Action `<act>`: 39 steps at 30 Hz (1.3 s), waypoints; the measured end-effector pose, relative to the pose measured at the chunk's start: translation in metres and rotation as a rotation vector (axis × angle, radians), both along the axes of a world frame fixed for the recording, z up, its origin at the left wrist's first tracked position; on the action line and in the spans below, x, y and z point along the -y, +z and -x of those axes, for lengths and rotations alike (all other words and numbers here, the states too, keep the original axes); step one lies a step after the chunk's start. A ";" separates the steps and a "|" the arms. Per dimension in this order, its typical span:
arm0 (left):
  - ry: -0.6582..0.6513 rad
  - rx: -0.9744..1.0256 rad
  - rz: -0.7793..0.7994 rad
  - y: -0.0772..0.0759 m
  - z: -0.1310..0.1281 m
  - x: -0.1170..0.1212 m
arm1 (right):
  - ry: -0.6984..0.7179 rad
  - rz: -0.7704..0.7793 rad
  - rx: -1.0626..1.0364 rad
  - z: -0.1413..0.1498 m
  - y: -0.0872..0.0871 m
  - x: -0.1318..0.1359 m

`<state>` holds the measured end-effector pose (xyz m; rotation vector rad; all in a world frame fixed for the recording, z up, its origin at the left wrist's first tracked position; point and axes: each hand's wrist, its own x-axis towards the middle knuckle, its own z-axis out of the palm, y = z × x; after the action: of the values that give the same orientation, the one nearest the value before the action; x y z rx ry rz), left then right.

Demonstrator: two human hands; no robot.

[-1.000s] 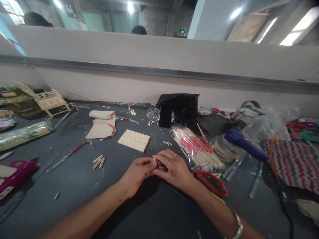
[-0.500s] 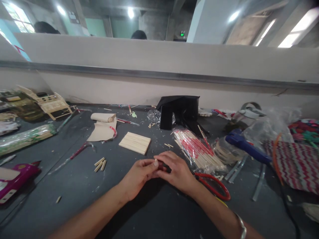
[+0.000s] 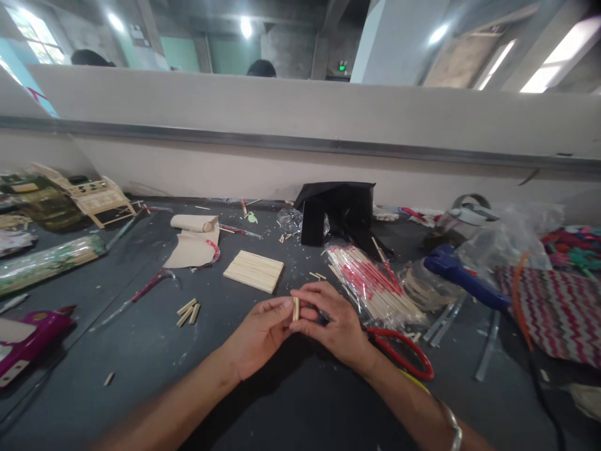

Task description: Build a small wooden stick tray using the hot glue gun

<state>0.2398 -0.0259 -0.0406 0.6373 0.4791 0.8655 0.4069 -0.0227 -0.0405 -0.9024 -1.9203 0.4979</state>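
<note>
A short wooden stick piece [image 3: 296, 309] stands upright between the fingertips of both hands. My left hand [image 3: 265, 332] pinches it from the left, and my right hand [image 3: 331, 322] grips it from the right with thumb and fingers. Whether it is one piece or a few held together I cannot tell. Just beyond the hands lies a flat panel of joined wooden sticks [image 3: 254, 270]. Several short cut stick pieces [image 3: 188, 312] form a small pile to the left, and a single short piece [image 3: 109, 379] lies nearer the front.
Red-handled scissors [image 3: 406, 354] lie beside my right wrist. Behind them are a plastic bag of sticks [image 3: 370, 282] and a blue glue gun [image 3: 464, 275] with its cord. A magenta device [image 3: 32, 341] sits at far left, near a small wooden chair model [image 3: 101, 197]. A black stand [image 3: 335, 210] is at the back.
The short wooden piece, mostly hidden by the fingers before, now shows upright between the fingertips. My right fingers have shifted around it. The other things on the table stay put.
</note>
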 end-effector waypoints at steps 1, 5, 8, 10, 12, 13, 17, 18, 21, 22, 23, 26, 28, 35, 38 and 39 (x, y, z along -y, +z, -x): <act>0.002 0.001 -0.002 -0.001 0.000 0.000 | -0.003 -0.008 -0.002 0.000 -0.001 0.000; 0.014 -0.005 0.007 -0.003 0.000 -0.002 | -0.011 -0.026 0.002 0.002 -0.003 0.001; 0.040 -0.015 0.008 -0.004 -0.001 -0.002 | -0.013 -0.040 0.010 0.003 -0.004 0.002; 0.050 -0.029 0.001 -0.004 -0.001 -0.002 | -0.019 -0.052 0.009 0.004 -0.005 0.003; 0.054 -0.038 -0.010 -0.004 0.000 -0.001 | -0.020 -0.070 0.004 0.006 -0.006 0.003; 0.054 -0.042 -0.016 -0.004 0.000 0.000 | -0.020 -0.083 0.002 0.006 -0.006 0.003; 0.049 -0.053 -0.042 -0.002 0.001 0.000 | -0.024 -0.142 0.010 0.008 -0.005 0.003; 0.047 -0.054 -0.050 -0.001 0.001 0.000 | -0.027 -0.149 0.014 0.008 -0.004 0.003; 0.038 -0.048 -0.054 0.000 0.002 -0.002 | -0.039 -0.156 0.028 0.008 -0.005 0.003; 0.037 -0.046 -0.046 0.000 0.002 -0.002 | -0.043 -0.151 0.041 0.008 -0.006 0.003; 0.038 -0.045 -0.033 -0.001 0.002 -0.003 | -0.047 -0.133 0.056 0.008 -0.007 0.003; 0.055 -0.062 0.012 -0.003 0.002 -0.004 | -0.061 -0.037 0.093 0.006 -0.009 0.003; 0.077 -0.073 0.034 -0.005 0.003 -0.006 | -0.070 0.006 0.098 0.005 -0.009 0.003; 0.127 -0.104 0.099 -0.007 0.005 -0.009 | -0.067 -0.110 0.126 0.003 -0.004 0.004; 0.107 -0.114 0.078 -0.007 0.004 -0.008 | -0.092 -0.165 0.162 0.002 -0.004 0.003; 0.098 -0.115 0.063 -0.007 0.004 -0.007 | -0.096 -0.180 0.171 0.002 -0.004 0.003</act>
<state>0.2356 -0.0185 -0.0472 0.6116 0.6437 0.9062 0.4053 -0.0256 -0.0441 -0.9384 -2.0274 0.1928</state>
